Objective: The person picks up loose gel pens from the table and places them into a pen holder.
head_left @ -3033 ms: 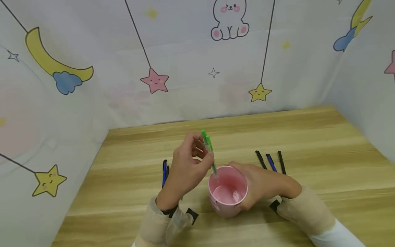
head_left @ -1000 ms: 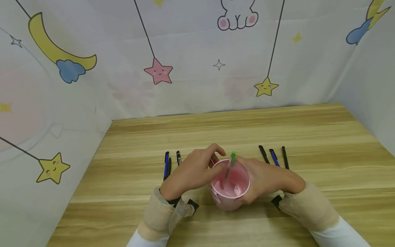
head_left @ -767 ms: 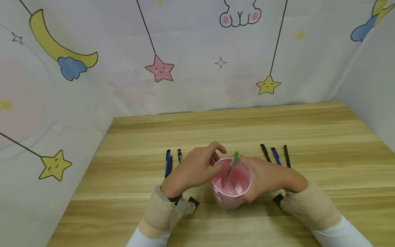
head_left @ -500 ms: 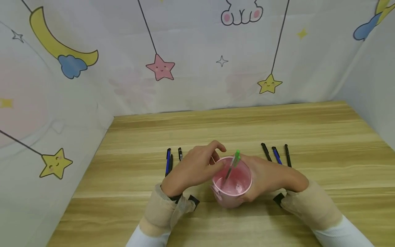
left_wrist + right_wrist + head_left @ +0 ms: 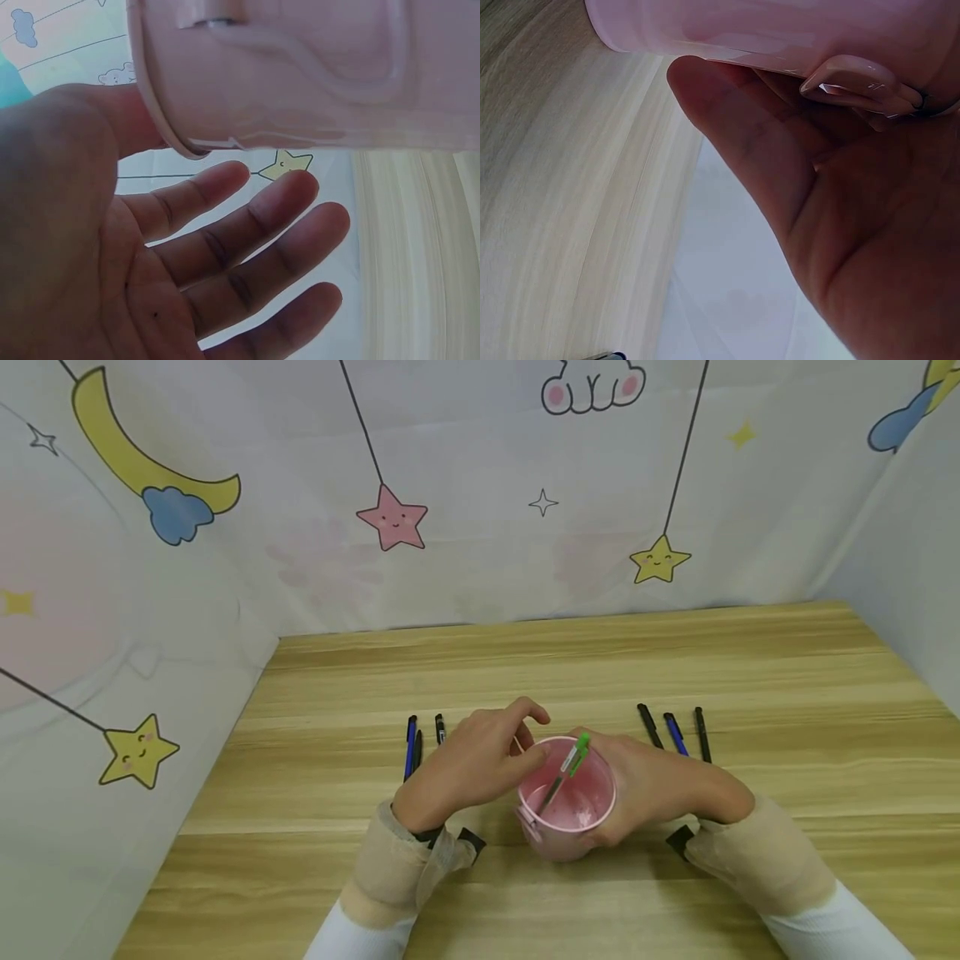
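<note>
A small pink metal bucket (image 5: 566, 845) stands on the wooden table before me. Inside it leans a pen with a green clip and cap end (image 5: 573, 755), its top resting by the far right rim. My right hand (image 5: 645, 777) grips the bucket's right side, thumb near and fingers behind; in the right wrist view the palm (image 5: 885, 210) lies by the handle lug. At the left rim is my left hand (image 5: 480, 760), its thumb reaching over the edge. The left wrist view shows that hand's fingers (image 5: 277, 240) loosely spread outside the wall, holding nothing.
Left of the bucket lie a blue pen (image 5: 410, 747), a black pen (image 5: 417, 752) and a black-and-white pen (image 5: 440, 728). Right of it lie a black pen (image 5: 649, 725), a blue pen (image 5: 676, 734) and another black pen (image 5: 702, 735). A printed curtain (image 5: 480, 577) borders the table.
Three seconds ago my left hand pinched the green pen above the bucket; it has let go and the pen now leans inside. The pen's top has tipped rightward. The head view has shifted slightly.
</note>
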The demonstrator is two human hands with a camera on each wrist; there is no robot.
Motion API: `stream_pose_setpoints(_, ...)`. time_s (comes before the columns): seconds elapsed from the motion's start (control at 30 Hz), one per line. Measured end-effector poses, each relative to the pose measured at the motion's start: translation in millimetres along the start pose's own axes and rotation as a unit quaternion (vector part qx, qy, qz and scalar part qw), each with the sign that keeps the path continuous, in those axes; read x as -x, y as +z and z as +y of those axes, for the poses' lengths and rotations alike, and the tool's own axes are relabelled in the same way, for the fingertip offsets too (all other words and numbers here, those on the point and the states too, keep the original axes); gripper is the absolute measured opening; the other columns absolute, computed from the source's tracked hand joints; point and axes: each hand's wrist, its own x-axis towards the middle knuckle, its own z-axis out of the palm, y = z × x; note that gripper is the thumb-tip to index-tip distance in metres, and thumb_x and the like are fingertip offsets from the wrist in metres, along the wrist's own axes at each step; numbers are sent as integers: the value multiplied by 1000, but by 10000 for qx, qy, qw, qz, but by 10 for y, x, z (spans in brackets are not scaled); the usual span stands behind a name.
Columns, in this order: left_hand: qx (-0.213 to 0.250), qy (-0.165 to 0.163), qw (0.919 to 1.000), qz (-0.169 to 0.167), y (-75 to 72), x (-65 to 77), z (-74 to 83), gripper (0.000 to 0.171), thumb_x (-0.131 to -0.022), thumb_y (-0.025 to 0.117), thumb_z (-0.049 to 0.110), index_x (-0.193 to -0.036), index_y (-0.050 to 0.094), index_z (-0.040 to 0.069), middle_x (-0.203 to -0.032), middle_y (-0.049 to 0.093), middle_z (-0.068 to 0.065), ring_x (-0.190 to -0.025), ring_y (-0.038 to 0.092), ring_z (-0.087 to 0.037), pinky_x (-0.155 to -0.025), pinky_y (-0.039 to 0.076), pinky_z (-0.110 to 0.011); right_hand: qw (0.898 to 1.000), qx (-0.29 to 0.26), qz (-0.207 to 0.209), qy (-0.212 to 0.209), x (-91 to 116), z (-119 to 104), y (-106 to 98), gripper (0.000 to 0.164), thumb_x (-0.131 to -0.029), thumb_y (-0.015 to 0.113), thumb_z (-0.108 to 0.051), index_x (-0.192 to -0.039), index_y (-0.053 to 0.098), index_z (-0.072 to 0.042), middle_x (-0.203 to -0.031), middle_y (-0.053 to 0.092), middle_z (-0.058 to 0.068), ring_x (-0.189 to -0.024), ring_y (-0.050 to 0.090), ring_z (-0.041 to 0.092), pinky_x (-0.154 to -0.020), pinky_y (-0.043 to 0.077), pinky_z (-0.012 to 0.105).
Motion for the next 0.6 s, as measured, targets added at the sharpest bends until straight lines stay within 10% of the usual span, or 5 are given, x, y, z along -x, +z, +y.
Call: stream_pose_setpoints(0.6, -4, -181, 9998, 25, -11, 27, -54, 28, -93, 50, 37, -115, 53, 20, -82, 61, 8, -70, 53, -4, -59, 48, -27, 9999, 67, 45, 143, 0, 296, 59, 84, -61, 85, -32, -131, 40, -20, -116, 58, 0, -101, 56, 20, -84, 51, 45)
